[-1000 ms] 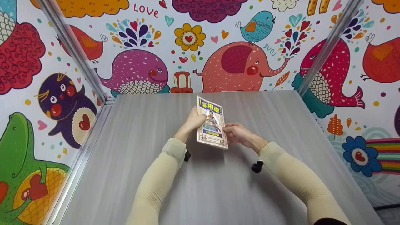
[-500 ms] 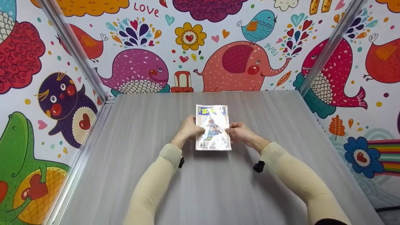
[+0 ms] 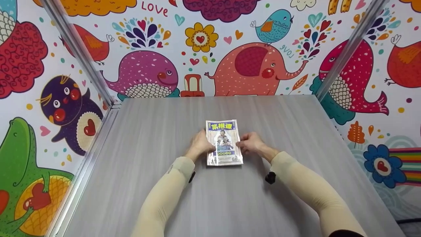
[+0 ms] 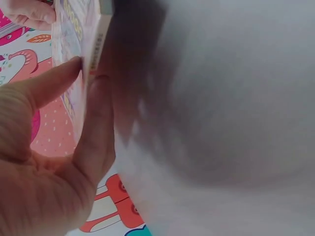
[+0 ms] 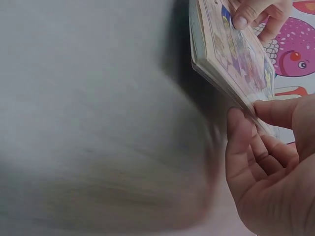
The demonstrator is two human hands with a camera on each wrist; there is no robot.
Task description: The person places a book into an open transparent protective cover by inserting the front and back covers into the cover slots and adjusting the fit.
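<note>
A small paperback book [image 3: 224,141] with a glossy illustrated cover and yellow title characters on a blue band lies face up, close over the grey table. Along its left edge my left hand [image 3: 200,144] pinches it, thumb on the cover and fingers underneath. My right hand [image 3: 252,143] pinches the opposite edge between thumb and fingers. In the left wrist view the book's spine [image 4: 98,44] sits between my thumb and fingers, and a dark shadow falls below it. The page edges [image 5: 197,37] show in the right wrist view.
The grey wood-grain table [image 3: 148,121] extends around the hands. Printed cartoon walls [image 3: 197,72] stand at its back and sides, with metal frame posts [image 3: 80,54] at the corners. A black cable [image 3: 408,221] lies at the far right.
The book has gone from tilted up and turned to nearly flat, lower and nearer to me. Both hands have kept hold of it, and the left has slid down its edge.
</note>
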